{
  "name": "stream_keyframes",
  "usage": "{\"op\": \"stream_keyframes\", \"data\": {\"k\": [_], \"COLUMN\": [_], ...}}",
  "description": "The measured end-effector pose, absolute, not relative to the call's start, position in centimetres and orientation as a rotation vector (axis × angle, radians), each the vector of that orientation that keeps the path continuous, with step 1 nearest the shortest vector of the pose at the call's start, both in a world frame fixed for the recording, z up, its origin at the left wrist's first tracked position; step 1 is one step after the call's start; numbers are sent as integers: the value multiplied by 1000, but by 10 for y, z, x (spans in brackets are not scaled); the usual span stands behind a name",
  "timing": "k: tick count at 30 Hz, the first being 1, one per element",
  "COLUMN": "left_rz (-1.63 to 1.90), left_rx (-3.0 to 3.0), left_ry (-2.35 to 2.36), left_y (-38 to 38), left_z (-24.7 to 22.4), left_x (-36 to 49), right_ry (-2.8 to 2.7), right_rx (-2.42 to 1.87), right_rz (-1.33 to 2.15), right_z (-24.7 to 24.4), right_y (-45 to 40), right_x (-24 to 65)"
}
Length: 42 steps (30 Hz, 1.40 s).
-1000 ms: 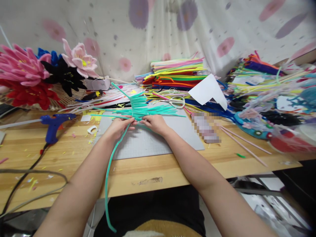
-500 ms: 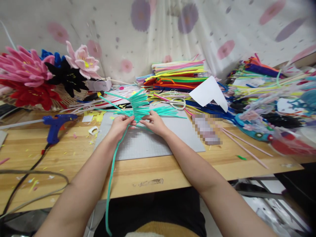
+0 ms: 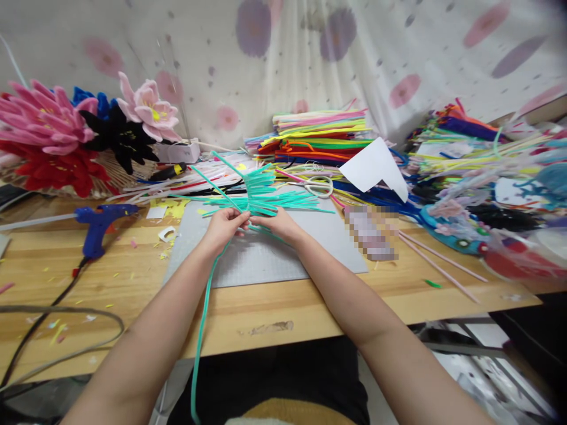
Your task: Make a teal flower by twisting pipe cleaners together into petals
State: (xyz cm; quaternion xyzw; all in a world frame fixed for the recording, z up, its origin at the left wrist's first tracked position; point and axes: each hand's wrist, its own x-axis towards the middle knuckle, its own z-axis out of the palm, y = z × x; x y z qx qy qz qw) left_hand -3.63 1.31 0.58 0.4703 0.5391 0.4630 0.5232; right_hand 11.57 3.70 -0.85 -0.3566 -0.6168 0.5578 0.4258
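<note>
Turquoise pipe cleaners [image 3: 259,184], joined in a row like a comb, stand up from between my two hands. My left hand [image 3: 228,227] pinches the lower end of this row, and a long turquoise stem [image 3: 201,330] trails from beneath it past the table edge. Close beside it, my right hand [image 3: 279,224] has its fingers closed at the row's lower right, with another stem running under the palm. Behind the hands, loose turquoise pipe cleaners [image 3: 305,202] lie on a grey board [image 3: 283,260]. The exact fingertip contact is partly hidden.
A blue glue gun [image 3: 100,227] with its cord lies at left, below fluffy flowers [image 3: 44,118]. Scissors [image 3: 319,186], white paper [image 3: 376,168] and stacked coloured pipe cleaners [image 3: 319,133] are at the back. Two pink stems [image 3: 438,265] and plastic-wrapped items [image 3: 518,254] lie right.
The comb of turquoise pipe cleaners has shifted slightly right and turned, its stems now fanning more to the right. Both hands moved a little right, and the right hand's fingers have lowered.
</note>
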Motion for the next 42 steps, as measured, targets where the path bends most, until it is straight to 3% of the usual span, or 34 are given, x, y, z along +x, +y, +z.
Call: {"op": "stream_keyframes", "data": {"k": [21, 29, 34, 42], "left_rz": [974, 1360, 1346, 1422], "left_rx": [719, 1676, 2036, 1495], "left_ry": [1193, 1845, 1733, 1533], "left_y": [13, 1, 2, 11], "left_z": [13, 17, 11, 4], "left_x": [-38, -31, -26, -25], "right_ry": [-1403, -1321, -1343, -1535], "right_rx": [-874, -926, -888, -839], "right_rz": [1377, 1251, 1182, 1098], "right_z": [-13, -12, -12, -12], "right_y": [39, 43, 44, 47], "right_x": [113, 114, 112, 116]}}
